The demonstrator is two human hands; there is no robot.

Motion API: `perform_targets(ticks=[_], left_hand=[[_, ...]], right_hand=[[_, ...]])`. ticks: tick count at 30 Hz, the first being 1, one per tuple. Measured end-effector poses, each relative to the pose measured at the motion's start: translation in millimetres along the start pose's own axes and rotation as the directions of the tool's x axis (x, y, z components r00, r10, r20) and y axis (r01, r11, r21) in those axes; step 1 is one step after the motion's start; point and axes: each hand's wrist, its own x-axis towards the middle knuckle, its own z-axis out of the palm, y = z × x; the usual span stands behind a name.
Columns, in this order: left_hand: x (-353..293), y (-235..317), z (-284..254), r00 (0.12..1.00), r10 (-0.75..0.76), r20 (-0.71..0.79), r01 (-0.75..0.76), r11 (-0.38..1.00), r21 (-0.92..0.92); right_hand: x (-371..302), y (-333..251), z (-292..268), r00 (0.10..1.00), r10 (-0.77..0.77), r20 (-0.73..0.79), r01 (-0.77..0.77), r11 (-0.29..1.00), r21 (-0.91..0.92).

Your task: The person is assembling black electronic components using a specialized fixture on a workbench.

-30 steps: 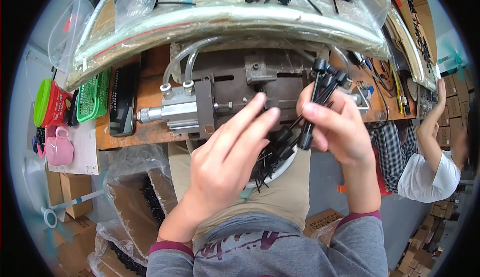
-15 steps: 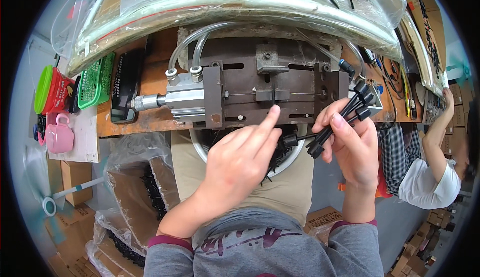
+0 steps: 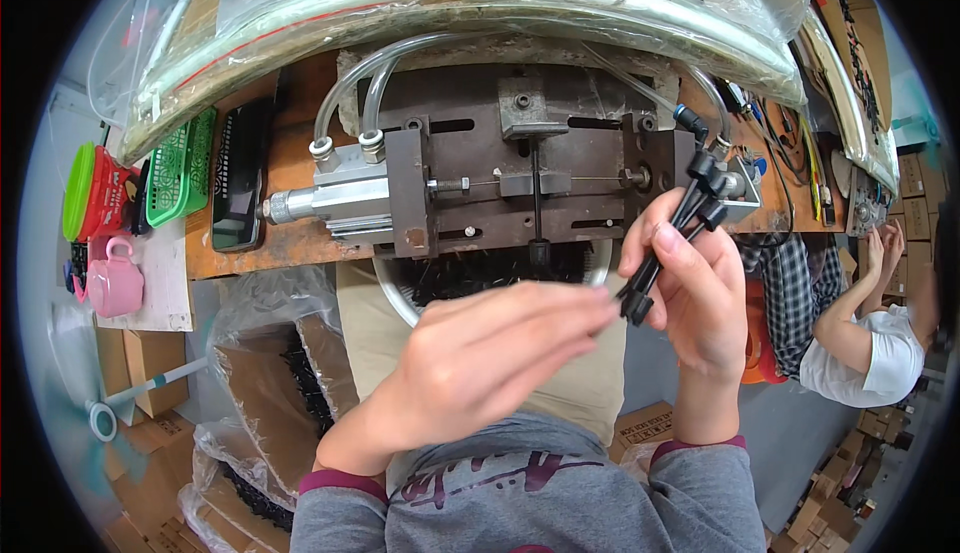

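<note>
My right hand (image 3: 700, 298) is closed around a bundle of thin black plastic rods with knobbed ends (image 3: 655, 271). My left hand (image 3: 490, 353) reaches across with its fingers stretched out. Its fingertips are blurred beside the lower end of the bundle; whether they touch it I cannot tell, and its thumb is hidden. One single black rod (image 3: 537, 198) lies across the middle of the dark metal clamping fixture (image 3: 480, 158), its knobbed end hanging over the front edge. Metal pins on both sides point toward the rod. Below sits a white-rimmed basin (image 3: 398, 298) of black parts, partly behind my left hand.
A silver air cylinder (image 3: 350, 198) with clear hoses adjoins the fixture. Left are a black tray (image 3: 240, 183), green basket (image 3: 180, 178) and pink cup (image 3: 115, 283). Plastic-covered padding (image 3: 450, 8) arches behind. Lined cardboard boxes (image 3: 265, 383) stand lower left; another person (image 3: 865, 343) sits at right.
A black rod now lies in the fixture, where my left hand was pointing before. My left hand has moved down and right toward the bundle. The pins have moved in toward the middle.
</note>
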Motion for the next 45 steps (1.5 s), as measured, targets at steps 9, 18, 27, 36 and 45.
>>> perform_targets(ticks=[9, 18, 27, 36, 45], left_hand=[[-11.7, 14.0, -6.5, 0.998, -0.062, 0.01, 0.06, 0.98, 0.188], [0.5, -13.8, 12.2, 0.995, -0.091, 0.037, 0.048, 0.778, 0.626], [4.5, -12.0, 4.8, 0.998, -0.061, 0.029, 0.038, 0.858, 0.513], [0.6, 6.6, 0.7, 0.985, 0.149, 0.09, -0.169, 0.944, 0.283], [-5.9, -16.1, 8.7, 1.0, -0.011, 0.01, 0.003, 0.824, 0.566]], right_hand=[[8.8, -5.8, -7.9, 0.958, -0.266, -0.103, 0.26, 0.963, -0.066], [1.4, 2.6, -1.9, 0.952, -0.287, -0.106, 0.268, 0.95, -0.159], [-1.9, 4.4, 6.4, 0.981, -0.129, -0.148, 0.106, 0.982, -0.157], [3.8, 6.3, 10.5, 0.992, -0.096, -0.076, 0.085, 0.987, -0.134], [5.0, 8.7, -1.8, 0.779, -0.627, -0.008, 0.5, 0.63, -0.594]])
